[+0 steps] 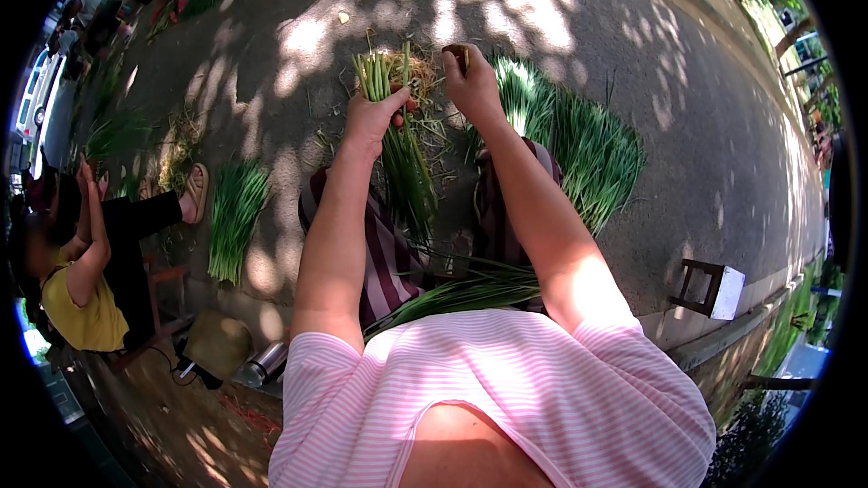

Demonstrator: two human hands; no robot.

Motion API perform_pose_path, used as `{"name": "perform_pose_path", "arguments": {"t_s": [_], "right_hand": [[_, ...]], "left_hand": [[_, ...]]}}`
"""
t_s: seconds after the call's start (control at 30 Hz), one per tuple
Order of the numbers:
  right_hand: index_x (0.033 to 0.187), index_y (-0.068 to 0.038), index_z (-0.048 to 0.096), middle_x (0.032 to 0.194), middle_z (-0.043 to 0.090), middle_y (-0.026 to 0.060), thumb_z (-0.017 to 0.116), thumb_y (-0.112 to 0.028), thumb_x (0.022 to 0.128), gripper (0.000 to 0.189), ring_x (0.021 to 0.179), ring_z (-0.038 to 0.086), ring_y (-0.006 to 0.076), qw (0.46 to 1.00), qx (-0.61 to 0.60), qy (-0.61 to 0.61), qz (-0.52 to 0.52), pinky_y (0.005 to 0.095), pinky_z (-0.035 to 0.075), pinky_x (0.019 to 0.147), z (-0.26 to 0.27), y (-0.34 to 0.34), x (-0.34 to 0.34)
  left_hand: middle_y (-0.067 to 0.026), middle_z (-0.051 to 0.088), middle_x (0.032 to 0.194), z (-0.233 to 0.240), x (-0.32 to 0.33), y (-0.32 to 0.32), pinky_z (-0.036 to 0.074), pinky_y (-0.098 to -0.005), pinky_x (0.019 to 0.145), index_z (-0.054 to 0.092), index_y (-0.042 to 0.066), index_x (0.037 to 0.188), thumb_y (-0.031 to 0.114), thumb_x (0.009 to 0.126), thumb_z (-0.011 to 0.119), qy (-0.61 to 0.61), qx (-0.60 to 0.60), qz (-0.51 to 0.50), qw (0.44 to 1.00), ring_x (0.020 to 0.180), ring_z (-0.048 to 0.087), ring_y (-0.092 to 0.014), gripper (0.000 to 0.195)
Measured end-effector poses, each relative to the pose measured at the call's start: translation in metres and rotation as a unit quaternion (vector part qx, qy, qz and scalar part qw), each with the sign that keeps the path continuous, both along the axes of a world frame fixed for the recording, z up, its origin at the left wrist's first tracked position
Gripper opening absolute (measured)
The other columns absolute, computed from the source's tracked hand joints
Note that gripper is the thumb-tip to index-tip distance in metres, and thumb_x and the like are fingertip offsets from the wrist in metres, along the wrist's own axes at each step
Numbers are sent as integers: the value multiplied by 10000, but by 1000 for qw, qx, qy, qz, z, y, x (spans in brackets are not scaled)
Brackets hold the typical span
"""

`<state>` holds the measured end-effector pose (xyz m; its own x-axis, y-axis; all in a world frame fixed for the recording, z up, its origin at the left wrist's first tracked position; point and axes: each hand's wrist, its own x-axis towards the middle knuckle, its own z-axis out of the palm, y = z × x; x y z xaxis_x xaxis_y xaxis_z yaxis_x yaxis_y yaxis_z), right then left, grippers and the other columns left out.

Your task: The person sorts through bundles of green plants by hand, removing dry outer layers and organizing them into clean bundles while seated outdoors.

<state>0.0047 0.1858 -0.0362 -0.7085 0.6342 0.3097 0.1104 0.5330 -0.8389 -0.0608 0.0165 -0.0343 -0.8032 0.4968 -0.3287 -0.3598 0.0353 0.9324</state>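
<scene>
My left hand grips a bunch of long green stalks, probably garlic chives. Their pale cut ends point away from me, and the leaves trail back between my knees. Just to the right, my right hand is raised with its fingers curled, apart from the bunch. A thin yellowish strip shows at its fingers, which look dark. More loose green leaves lie across my lap. Beneath and beyond my left hand, dry straw-coloured trimmings are scattered on the pavement.
A large pile of green stalks lies by my right knee, and a smaller bundle to the left. A person in yellow sits at left. A small stool stands at right. A metal flask lies behind left.
</scene>
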Motion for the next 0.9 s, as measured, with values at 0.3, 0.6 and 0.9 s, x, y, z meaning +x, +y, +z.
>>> {"name": "perform_pose_path", "arguments": {"t_s": [0.3,0.6,0.9], "right_hand": [[1013,14,683,842,719,126,678,-315,920,342,754,683,180,990,-95,-29,103,325,519,660,4,-7,2],[1118,-39,658,897,627,-2,352,-594,1005,644,718,545,94,874,-467,-58,124,249,400,563,13,3,3],[1252,-10,604,1203,651,123,370,-591,1001,675,1117,595,233,940,-296,-99,134,394,461,923,3,2,3]], "left_hand": [[-66,695,803,1,9,3,442,-256,525,671,22,975,144,835,767,37,-35,-83,995,620,593,-110,208],[-36,694,846,15,11,5,467,-270,585,686,39,993,267,915,698,69,-25,-50,996,679,601,-102,241],[-38,702,893,8,12,8,488,-272,635,678,22,1072,164,923,675,95,51,-65,992,673,592,-91,207]]}}
